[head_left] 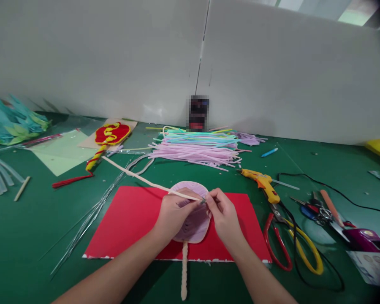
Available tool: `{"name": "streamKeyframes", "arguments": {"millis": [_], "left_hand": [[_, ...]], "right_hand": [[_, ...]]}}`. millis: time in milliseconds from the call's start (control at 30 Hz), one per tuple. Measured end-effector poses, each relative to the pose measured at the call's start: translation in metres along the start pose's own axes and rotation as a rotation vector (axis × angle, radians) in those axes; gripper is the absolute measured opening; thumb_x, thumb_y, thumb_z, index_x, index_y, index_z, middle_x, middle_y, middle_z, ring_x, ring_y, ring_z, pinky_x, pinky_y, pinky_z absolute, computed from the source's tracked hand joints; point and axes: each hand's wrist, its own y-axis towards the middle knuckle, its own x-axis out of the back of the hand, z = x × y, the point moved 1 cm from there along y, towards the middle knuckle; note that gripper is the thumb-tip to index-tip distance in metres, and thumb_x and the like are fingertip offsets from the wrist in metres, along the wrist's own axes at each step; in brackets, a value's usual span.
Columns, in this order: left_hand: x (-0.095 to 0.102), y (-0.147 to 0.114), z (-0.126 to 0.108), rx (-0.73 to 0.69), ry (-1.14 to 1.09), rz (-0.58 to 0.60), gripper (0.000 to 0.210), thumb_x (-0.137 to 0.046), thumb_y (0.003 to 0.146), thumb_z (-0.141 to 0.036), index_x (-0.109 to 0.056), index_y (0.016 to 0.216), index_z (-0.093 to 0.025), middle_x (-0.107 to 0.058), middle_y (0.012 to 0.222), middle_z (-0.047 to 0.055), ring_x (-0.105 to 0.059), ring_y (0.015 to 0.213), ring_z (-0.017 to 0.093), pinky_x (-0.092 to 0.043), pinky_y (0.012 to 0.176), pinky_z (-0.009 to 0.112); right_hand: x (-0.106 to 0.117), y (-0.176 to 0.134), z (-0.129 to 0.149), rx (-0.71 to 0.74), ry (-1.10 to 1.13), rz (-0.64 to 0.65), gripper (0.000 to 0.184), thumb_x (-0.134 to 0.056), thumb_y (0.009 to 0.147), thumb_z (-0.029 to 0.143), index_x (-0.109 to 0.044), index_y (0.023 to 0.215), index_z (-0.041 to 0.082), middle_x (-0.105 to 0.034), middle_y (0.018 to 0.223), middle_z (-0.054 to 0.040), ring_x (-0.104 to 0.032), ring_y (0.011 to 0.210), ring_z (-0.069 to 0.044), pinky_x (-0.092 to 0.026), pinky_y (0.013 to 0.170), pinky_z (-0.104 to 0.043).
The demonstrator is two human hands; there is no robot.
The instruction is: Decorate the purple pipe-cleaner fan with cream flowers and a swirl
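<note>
My left hand (174,213) pinches a long cream pipe cleaner (145,181) close to its near end. The rest of the strand stretches away to the upper left. At that end, the fingers of my right hand (223,213) are closed too, and a small dark bit, too small to name, shows between both hands' fingertips. Beneath the hands lies a round lilac fan (194,230) with a cream rim and a twisted cream handle (184,270) pointing toward me. My hands cover part of its face. A red board (133,223) lies under the fan.
Lilac and mint pipe cleaners (196,152) are heaped behind the board. A red-and-yellow fan (112,134) and thin wires (91,219) lie left. To the right are a yellow glue gun (262,183), red-and-yellow-handled pliers (280,245), a black cord and a blue pen (269,152).
</note>
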Motion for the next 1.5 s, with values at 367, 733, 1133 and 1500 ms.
{"name": "streamKeyframes", "arguments": {"millis": [367, 733, 1133, 1500], "left_hand": [[0.002, 0.004, 0.003, 0.132, -0.042, -0.041, 0.005, -0.06, 0.068, -0.016, -0.066, 0.069, -0.016, -0.069, 0.074, 0.002, -0.063, 0.073, 0.015, -0.049, 0.068, 0.022], [0.002, 0.004, 0.007, 0.217, -0.079, 0.007, 0.017, -0.057, 0.076, -0.031, -0.062, 0.076, -0.015, -0.065, 0.067, 0.001, -0.062, 0.065, 0.014, -0.048, 0.061, 0.021], [0.006, -0.001, 0.004, 0.022, 0.384, 0.055, 0.023, -0.047, 0.083, -0.025, -0.057, 0.104, -0.024, -0.067, 0.086, 0.001, -0.062, 0.077, 0.016, -0.045, 0.067, 0.024], [0.003, -0.004, 0.01, -0.056, 0.486, 0.156, 0.033, -0.04, 0.086, -0.021, -0.051, 0.117, -0.024, -0.064, 0.105, 0.005, -0.061, 0.093, 0.021, -0.046, 0.076, 0.028]], "right_hand": [[0.003, 0.0, 0.003, 0.023, 0.0, -0.041, 0.023, -0.044, 0.087, 0.038, -0.046, 0.073, 0.02, -0.045, 0.059, 0.0039, -0.046, 0.054, -0.011, -0.038, 0.054, -0.023], [0.005, 0.0, 0.007, 0.211, -0.235, -0.05, 0.014, -0.043, 0.088, 0.027, -0.051, 0.078, 0.02, -0.053, 0.071, 0.0, -0.051, 0.067, -0.013, -0.04, 0.063, -0.024], [0.002, 0.001, 0.001, 0.265, -0.444, 0.001, 0.016, -0.039, 0.089, 0.026, -0.049, 0.078, 0.021, -0.052, 0.074, -0.0021, -0.05, 0.069, -0.015, -0.039, 0.065, -0.026], [-0.004, 0.002, 0.002, 0.415, -0.647, -0.009, 0.016, -0.036, 0.09, 0.021, -0.049, 0.079, 0.021, -0.055, 0.075, -0.0046, -0.053, 0.073, -0.017, -0.041, 0.066, -0.028]]}}
